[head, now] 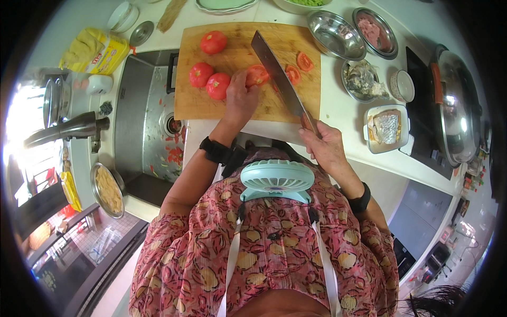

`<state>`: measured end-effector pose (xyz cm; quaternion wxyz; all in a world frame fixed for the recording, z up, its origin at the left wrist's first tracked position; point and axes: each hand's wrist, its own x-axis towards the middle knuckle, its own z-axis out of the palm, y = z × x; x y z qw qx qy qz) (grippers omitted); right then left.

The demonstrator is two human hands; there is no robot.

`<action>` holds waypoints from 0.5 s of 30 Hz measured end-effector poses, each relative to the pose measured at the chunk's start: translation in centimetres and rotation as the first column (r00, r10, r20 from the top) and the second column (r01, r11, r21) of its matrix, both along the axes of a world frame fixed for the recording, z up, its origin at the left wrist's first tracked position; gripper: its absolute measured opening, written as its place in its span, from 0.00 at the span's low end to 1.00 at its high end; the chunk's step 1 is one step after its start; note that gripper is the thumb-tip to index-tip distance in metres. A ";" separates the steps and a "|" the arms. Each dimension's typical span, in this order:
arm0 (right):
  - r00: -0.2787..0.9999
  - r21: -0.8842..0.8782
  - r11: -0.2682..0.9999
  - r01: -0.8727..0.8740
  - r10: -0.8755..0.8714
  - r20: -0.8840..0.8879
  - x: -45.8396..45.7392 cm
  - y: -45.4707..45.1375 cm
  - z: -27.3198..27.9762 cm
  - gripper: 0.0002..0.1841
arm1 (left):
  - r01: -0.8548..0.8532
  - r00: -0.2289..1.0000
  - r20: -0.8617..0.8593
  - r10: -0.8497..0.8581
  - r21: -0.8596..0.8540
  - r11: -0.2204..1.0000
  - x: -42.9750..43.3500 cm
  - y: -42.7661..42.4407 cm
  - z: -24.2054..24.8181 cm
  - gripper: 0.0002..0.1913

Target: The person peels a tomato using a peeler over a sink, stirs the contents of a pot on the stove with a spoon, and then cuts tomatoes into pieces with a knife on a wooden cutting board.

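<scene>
A wooden cutting board (269, 109) lies on the counter. My right hand (326, 144) grips the wooden handle of a cleaver (277, 71), whose broad blade slants over the board. My left hand (241, 95) has its fingertips against a cut tomato (257, 75), just left of the blade. Three whole tomatoes sit at the board's left: one at the back (213, 42), one at the left (201, 74), and one beside my left hand (218, 86). Right of the blade lie tomato slices (305, 62), one of them close to the metal.
A steel sink (132, 103) with red scraps in it adjoins the board at left. To the right stand an empty steel bowl (336, 35), a bowl of ground meat (374, 33), a plate of fish pieces (362, 79), a square dish (386, 128) and a lidded wok (455, 107).
</scene>
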<state>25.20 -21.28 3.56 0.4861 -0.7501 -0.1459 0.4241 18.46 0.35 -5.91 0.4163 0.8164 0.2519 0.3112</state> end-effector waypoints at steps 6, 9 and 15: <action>0.999 0.000 0.999 0.036 -0.036 -0.017 -1.2 0.1 -0.2 0.14 | 0.010 0.998 0.069 0.000 -0.131 0.991 0.2 0.6 -1.0 0.12; 0.998 -0.154 0.988 -0.015 0.026 0.064 -1.1 0.2 0.9 0.14 | 0.004 0.999 0.054 0.007 -0.196 0.981 0.2 0.7 -1.2 0.12; 0.988 -0.059 0.998 -0.028 0.036 0.148 -1.5 -0.5 0.4 0.14 | -0.003 0.999 0.034 0.012 -0.258 0.966 0.3 0.6 -1.3 0.15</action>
